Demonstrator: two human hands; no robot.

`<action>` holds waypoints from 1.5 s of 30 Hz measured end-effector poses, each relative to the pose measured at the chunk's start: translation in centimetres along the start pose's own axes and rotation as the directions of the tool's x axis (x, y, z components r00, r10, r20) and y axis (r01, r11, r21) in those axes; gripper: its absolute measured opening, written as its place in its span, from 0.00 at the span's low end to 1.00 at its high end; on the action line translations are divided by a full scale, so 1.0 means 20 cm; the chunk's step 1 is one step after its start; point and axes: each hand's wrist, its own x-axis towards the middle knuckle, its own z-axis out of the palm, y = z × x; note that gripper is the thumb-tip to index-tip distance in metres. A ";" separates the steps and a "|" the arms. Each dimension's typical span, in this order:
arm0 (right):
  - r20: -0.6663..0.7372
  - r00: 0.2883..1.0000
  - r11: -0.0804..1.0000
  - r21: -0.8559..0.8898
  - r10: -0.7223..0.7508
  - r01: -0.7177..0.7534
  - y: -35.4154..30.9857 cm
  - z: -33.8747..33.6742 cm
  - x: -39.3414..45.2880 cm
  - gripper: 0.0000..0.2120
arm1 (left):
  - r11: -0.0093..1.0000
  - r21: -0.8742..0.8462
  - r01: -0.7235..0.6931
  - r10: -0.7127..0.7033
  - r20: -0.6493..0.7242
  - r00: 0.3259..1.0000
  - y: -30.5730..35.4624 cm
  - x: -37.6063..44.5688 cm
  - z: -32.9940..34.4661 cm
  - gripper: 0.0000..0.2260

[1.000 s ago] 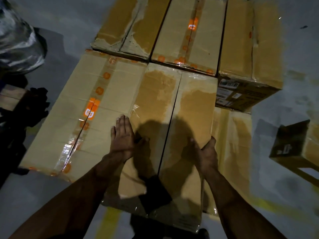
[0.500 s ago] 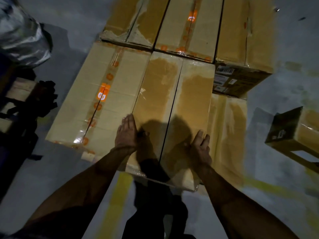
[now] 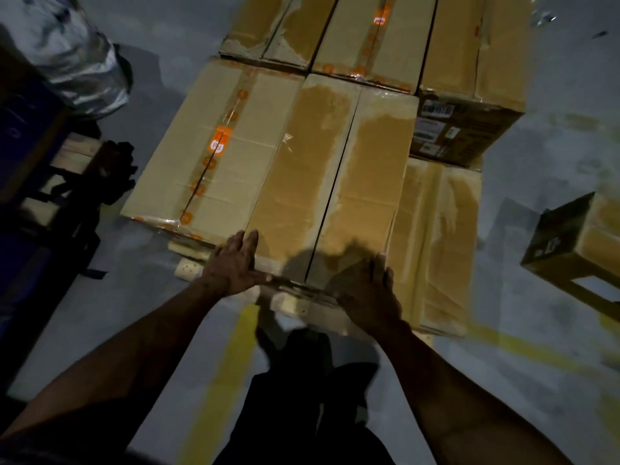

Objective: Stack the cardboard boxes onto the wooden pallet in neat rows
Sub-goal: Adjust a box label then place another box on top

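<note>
Head view: sitting on the wooden pallet (image 3: 292, 305), flush against the orange-taped box (image 3: 214, 152) at its left, the middle cardboard box (image 3: 328, 176), probably for a tight row. Pressing flat on its near corners, left hand (image 3: 235, 263) and right hand (image 3: 369, 293), fingers extended, gripping nothing.

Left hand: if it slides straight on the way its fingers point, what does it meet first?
Probably nothing soon. The left hand lies on the middle box, fingers pointing along its top; the far-row box ends that line, height unclear.
</note>
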 end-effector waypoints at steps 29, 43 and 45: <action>-0.002 0.979 0.974 0.103 0.202 -0.201 -0.12 -0.10 0.08 0.39 | 0.948 0.246 -0.203 0.218 -0.036 0.975 -0.14 0.11 -0.11 0.36; -0.018 0.965 0.839 0.498 0.263 -0.219 -0.07 -0.15 -0.27 0.21 | 0.998 -0.014 -0.061 0.061 0.019 0.998 0.01 0.02 -0.20 0.12; -0.025 0.930 0.765 0.577 0.366 -0.285 -0.05 -0.17 -0.40 0.24 | 0.996 -0.050 -0.080 0.080 0.011 0.997 0.08 -0.03 -0.22 0.12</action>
